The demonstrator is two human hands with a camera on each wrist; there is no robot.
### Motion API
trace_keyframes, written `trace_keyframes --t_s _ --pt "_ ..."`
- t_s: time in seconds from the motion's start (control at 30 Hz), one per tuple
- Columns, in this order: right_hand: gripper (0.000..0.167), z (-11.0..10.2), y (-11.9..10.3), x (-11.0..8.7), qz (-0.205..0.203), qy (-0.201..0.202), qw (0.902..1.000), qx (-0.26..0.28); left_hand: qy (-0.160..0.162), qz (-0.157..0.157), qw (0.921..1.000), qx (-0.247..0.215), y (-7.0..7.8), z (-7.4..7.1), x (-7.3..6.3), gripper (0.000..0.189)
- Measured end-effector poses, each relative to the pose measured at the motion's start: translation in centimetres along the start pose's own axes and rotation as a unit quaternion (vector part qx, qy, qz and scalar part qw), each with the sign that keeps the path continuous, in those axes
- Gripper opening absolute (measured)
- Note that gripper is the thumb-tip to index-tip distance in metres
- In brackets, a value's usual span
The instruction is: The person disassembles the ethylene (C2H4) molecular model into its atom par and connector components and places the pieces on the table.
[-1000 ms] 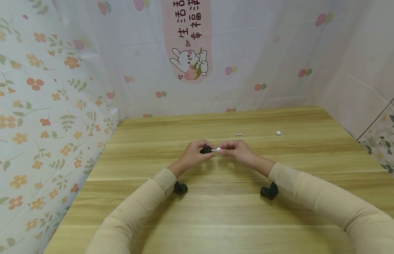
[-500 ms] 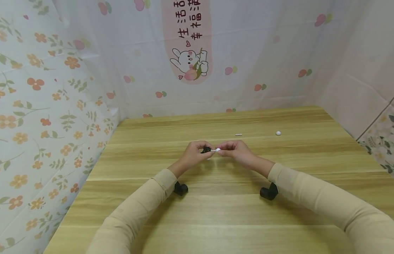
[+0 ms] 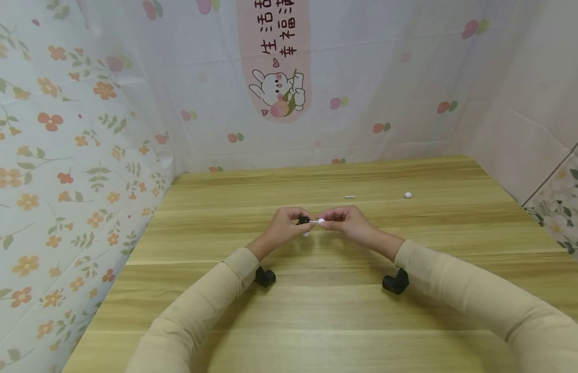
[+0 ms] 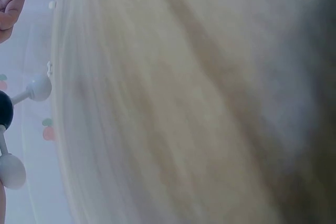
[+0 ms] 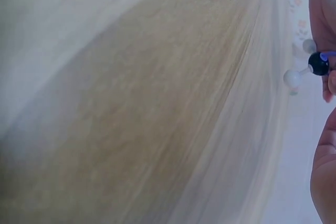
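My left hand (image 3: 285,226) grips a ball-and-stick molecular model by its black ball (image 3: 303,220). A white stick points right from it to a white ball (image 3: 321,220), which the thumb and fingers of my right hand (image 3: 351,224) pinch. Below the left fingers another white ball (image 3: 306,234) peeks out. Two white balls on sticks stand out from the black ball (image 4: 5,109) in the left wrist view. From the right wrist, the black ball (image 5: 318,63) and a white ball (image 5: 292,78) show near the left fingers. Part of the model is hidden by the hands.
On the wooden table (image 3: 317,311), a short white connector stick (image 3: 349,197) lies beyond the hands. A loose white ball (image 3: 407,195) is farther right. Black wrist-worn pieces (image 3: 265,278) sit under both sleeves. Patterned cloth (image 3: 363,77) hangs behind.
The model has turned in my left hand, and a white ball now shows below those fingers. Both hands stay almost in place, the right one still on its white ball.
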State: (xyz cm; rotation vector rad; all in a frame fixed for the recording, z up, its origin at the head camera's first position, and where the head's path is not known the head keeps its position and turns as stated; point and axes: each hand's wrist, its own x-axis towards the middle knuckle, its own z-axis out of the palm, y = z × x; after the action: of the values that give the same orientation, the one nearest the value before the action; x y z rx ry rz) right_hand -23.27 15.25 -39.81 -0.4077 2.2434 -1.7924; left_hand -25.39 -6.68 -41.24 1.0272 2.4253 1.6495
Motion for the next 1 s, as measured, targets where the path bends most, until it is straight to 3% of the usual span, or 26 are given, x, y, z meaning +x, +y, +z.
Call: trace_keyframes --t_s 0.17,0.4,0.73,1.0 --pt "0.032 -0.7 0.3 0.0 -0.01 0.008 0.9999 -0.011 0.008 -0.008 0.9999 -0.006 0.1 -0.1 0.1 0.006" --pt "0.042 -4.3 1.1 -0.5 -0.007 0.089 0.9957 -0.025 0.061 -0.041 0.996 -0.052 -0.6 -1.9 -0.5 0.008" --pt "0.049 -7.1 1.5 -0.6 0.024 0.098 0.9945 -0.029 0.02 -0.083 0.9927 -0.085 -0.2 -1.9 -0.1 0.019" --pt "0.049 -9.7 2.0 -1.0 0.04 0.12 0.9896 -0.068 0.0 -0.089 0.9933 -0.073 -0.3 -2.0 0.0 0.023"
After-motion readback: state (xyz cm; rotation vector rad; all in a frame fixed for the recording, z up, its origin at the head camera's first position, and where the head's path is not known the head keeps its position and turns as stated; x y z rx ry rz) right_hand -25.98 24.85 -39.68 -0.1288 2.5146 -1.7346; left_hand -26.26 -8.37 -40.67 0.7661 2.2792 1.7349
